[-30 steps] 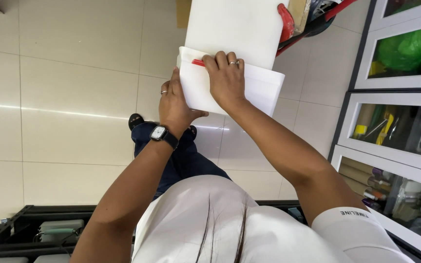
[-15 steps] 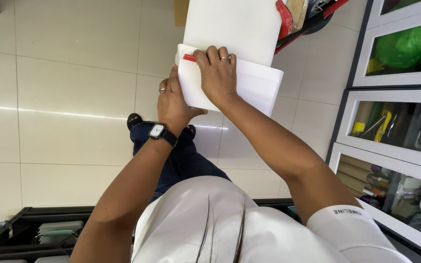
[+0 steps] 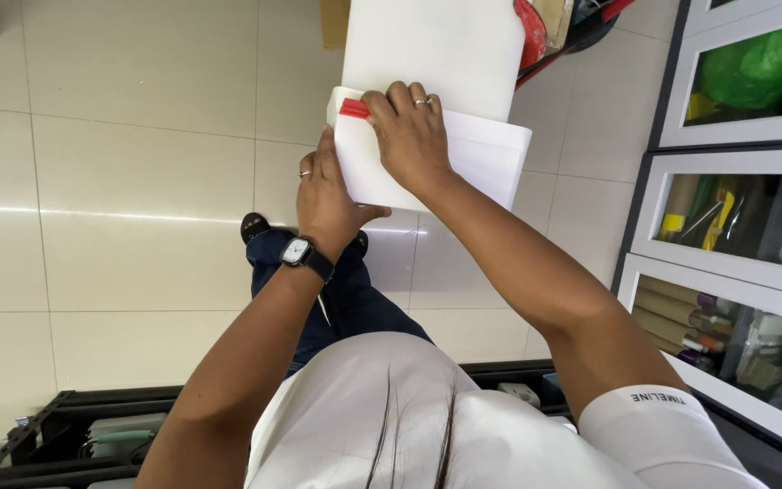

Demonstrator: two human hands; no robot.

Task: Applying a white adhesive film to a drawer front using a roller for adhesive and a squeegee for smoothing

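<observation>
Head view: right hand (image 3: 409,136) presses flat on a folded white paper sheet (image 3: 463,158), fingers closed around a small red flat tool (image 3: 354,109) at the sheet's upper left corner. Silver ring on one finger. Left hand (image 3: 328,204) grips the sheet's left edge from below, thumb over the lower edge, fingers curled; black wristwatch (image 3: 299,254) on the wrist. The sheet lies against a white rectangular board (image 3: 436,45) that stands above it, both held out over the cream tiled floor (image 3: 119,181). Glass-fronted white cabinet (image 3: 735,181) at right with rolls and green material inside. Black rack (image 3: 83,435) at bottom left.
</observation>
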